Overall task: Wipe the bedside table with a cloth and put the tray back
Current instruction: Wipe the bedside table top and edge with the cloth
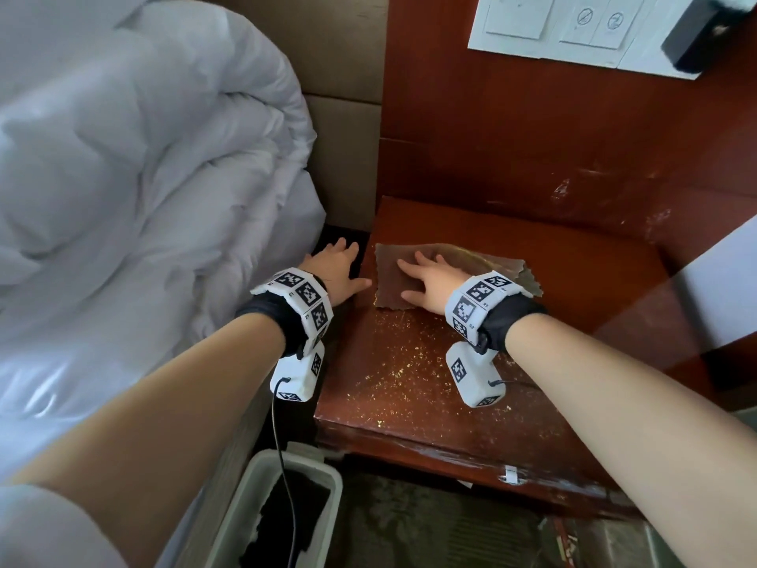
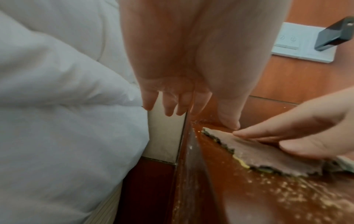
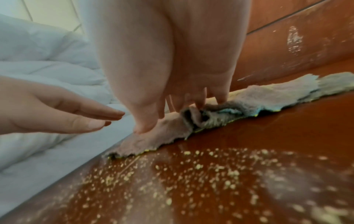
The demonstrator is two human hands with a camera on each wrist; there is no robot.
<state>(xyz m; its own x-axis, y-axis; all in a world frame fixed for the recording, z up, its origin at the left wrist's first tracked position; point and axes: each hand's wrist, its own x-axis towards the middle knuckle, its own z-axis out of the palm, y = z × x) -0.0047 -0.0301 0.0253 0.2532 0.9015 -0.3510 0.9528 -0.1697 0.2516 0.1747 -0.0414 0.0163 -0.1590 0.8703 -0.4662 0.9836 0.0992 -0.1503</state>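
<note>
A brown cloth (image 1: 393,280) (image 2: 272,156) (image 3: 258,98) lies spread on the far left part of the reddish wooden bedside table (image 1: 573,280) (image 2: 258,197) (image 3: 249,136). My right hand (image 1: 426,280) (image 2: 306,133) (image 3: 184,103) presses flat on the cloth, fingers spread. My left hand (image 1: 340,268) (image 2: 172,106) (image 3: 80,119) hovers flat and holds nothing at the table's left edge, over the gap beside the bed; its thumb reaches the table edge near the cloth. Yellowish crumbs (image 1: 393,362) (image 3: 210,174) cover the near part of the tabletop. No tray shows in any view.
A bed with a white duvet (image 1: 143,178) (image 2: 67,113) lies close on the left. A white bin (image 1: 286,506) with dark contents stands on the floor in front. A switch panel (image 1: 573,26) and a black device (image 1: 696,34) hang on the wooden wall behind.
</note>
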